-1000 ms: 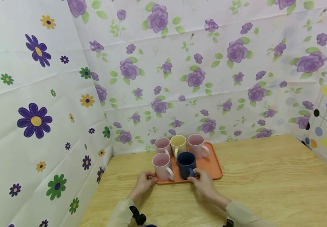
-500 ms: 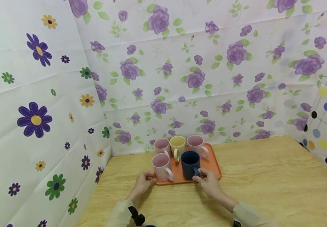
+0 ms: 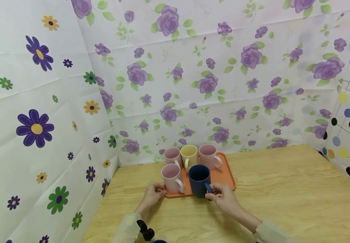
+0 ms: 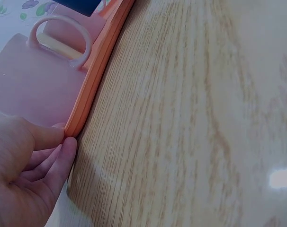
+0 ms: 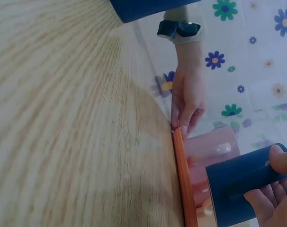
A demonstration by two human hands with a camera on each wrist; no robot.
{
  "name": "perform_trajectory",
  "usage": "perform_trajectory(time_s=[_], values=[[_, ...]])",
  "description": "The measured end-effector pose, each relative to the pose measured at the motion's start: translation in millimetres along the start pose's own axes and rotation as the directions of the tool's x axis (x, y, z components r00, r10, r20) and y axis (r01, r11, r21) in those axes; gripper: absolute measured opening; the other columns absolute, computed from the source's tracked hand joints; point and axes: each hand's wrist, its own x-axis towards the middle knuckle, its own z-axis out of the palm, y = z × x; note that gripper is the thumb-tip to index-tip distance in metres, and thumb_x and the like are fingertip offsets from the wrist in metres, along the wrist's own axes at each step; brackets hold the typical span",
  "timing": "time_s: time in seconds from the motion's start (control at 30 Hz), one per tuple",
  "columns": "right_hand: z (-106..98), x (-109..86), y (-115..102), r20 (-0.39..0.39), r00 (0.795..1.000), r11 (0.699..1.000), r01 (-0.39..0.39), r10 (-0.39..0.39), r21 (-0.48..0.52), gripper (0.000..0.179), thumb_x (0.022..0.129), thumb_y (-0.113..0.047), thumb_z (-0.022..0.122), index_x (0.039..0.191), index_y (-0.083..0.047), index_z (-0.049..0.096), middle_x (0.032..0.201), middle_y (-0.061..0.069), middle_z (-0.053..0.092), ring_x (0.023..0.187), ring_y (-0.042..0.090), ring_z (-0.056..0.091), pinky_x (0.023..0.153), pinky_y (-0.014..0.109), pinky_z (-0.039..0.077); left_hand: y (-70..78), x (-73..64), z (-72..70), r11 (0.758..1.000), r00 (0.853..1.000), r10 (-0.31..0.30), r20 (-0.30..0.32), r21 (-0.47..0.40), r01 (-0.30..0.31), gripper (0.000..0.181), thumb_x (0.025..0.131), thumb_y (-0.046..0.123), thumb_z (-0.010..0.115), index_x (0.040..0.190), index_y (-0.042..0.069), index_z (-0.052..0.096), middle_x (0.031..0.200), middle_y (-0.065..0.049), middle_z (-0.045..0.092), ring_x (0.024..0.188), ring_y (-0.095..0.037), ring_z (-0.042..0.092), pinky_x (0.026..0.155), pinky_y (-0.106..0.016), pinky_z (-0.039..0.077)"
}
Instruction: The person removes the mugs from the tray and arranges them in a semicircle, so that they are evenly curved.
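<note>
My right hand grips a dark blue mug by its handle, thumb against the handle's upper part in the right wrist view. The mug is upright and overlaps the front rim of an orange tray in the head view. In the right wrist view, its base stands a little above that rim. My left hand pinches the tray's front left corner between thumb and fingers. Right beside those fingers stands a pink mug. Behind are another pink mug, a yellow mug and a third pink mug.
The tray lies on a wood-grain table, near the flower-printed back cloth. Another cloth hangs at the left. The rim of a second dark blue mug shows at the bottom edge, close to my left forearm.
The blue mug shifted slightly right on the tray, then came left and nearer to me, rising a little in my right hand. My left hand has stayed at the tray corner.
</note>
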Motion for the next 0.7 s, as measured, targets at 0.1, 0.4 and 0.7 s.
perform_trajectory(time_s=[0.1,0.4,0.7], values=[[-1.5,-5.2,-3.3,0.048,0.999,1.0,0.011,-0.011,0.015,0.012,0.085,-0.015,0.074,0.092,-0.006,0.068,0.079,0.003,0.068,0.072,0.006,0.062,0.064,0.022,0.052,0.5,-0.6,-0.2,1.0,1.0,0.004,0.005,-0.006,-0.004,0.023,0.085,-0.001,0.068,0.103,-0.014,0.061,0.088,-0.019,0.067,0.071,-0.01,0.06,0.061,-0.02,0.052],[-3.3,-17.4,-11.0,0.205,0.979,0.999,0.005,-0.016,0.053,0.014,0.088,-0.017,0.07,0.098,-0.007,0.069,0.084,0.0,0.07,0.078,0.009,0.062,0.07,0.023,0.052,2.3,-4.5,0.6,1.0,1.0,-0.002,0.004,0.011,0.002,0.024,0.086,0.0,0.069,0.104,-0.014,0.062,0.09,-0.019,0.067,0.074,-0.012,0.061,0.062,-0.02,0.052],[1.1,-23.1,-18.0,0.334,0.942,0.99,-0.012,-0.036,0.139,0.016,0.089,-0.017,0.069,0.094,-0.002,0.067,0.084,0.001,0.066,0.077,0.005,0.061,0.069,0.029,0.058,5.9,-4.7,1.3,1.0,1.0,-0.029,0.004,-0.004,0.029,0.024,0.086,-0.001,0.067,0.106,-0.014,0.061,0.092,-0.019,0.066,0.073,-0.011,0.06,0.064,-0.024,0.055]])
